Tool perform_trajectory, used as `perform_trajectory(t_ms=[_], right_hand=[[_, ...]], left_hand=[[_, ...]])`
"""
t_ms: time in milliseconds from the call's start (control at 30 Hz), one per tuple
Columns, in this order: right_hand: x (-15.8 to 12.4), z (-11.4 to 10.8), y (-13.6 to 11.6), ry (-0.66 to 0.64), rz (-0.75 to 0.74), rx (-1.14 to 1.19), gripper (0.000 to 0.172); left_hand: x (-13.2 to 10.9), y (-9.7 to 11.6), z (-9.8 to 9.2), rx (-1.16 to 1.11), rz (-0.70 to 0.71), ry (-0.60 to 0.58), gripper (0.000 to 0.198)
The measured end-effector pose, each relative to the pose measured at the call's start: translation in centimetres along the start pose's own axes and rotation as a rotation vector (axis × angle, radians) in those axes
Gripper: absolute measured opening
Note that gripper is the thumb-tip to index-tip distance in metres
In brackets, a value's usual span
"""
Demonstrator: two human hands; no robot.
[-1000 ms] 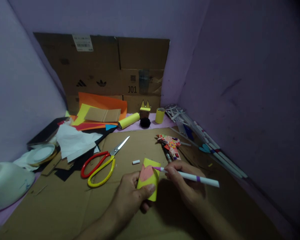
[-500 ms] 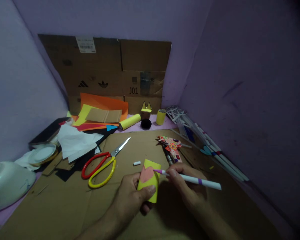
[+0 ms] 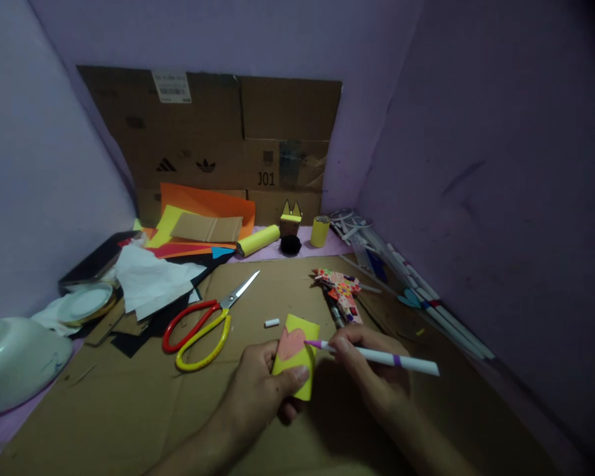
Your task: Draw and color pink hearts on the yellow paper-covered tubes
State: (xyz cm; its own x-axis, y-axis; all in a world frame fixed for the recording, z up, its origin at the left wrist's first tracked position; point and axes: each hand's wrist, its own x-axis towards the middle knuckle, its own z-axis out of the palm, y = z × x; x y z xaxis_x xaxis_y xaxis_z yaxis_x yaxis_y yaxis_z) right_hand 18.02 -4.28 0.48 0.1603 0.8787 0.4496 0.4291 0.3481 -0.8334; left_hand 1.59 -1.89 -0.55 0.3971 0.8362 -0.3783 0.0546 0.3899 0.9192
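Between the thumb and fingers of my left hand [image 3: 262, 383] is a yellow paper-covered piece [image 3: 297, 380], tilted a little, with a pink heart [image 3: 292, 344] on its face. My right hand [image 3: 374, 363] grips a white marker [image 3: 401, 360] with a purple band, its purple tip at the heart's right edge. A small white marker cap [image 3: 272, 323] lies on the cardboard just beyond the yellow piece. To the left rest scissors [image 3: 218, 320] with one red and one yellow handle, blades slightly apart.
A flower-patterned glue gun [image 3: 342, 291] lies beyond my right hand. Yellow rolls [image 3: 258, 240], a small box with pointed ears [image 3: 290, 221] and coloured paper [image 3: 208, 205] sit at the back. White paper [image 3: 151, 274] and a pale bowl [image 3: 22, 363] are at left, white sticks [image 3: 436, 311] along the right wall.
Almost nothing differs. Both hands keep their holds, and the marker tip stays by the heart's right edge; the whole view has shifted very slightly.
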Motion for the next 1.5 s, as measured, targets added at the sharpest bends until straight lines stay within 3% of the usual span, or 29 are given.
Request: perform_trajectory(t_ms=[1500], right_hand=[[-0.09, 0.40, -0.48, -0.166, -0.129, -0.026, 0.026]], left_hand=[[-0.10, 0.58, 0.36, 0.015, -0.014, 0.005, 0.032]])
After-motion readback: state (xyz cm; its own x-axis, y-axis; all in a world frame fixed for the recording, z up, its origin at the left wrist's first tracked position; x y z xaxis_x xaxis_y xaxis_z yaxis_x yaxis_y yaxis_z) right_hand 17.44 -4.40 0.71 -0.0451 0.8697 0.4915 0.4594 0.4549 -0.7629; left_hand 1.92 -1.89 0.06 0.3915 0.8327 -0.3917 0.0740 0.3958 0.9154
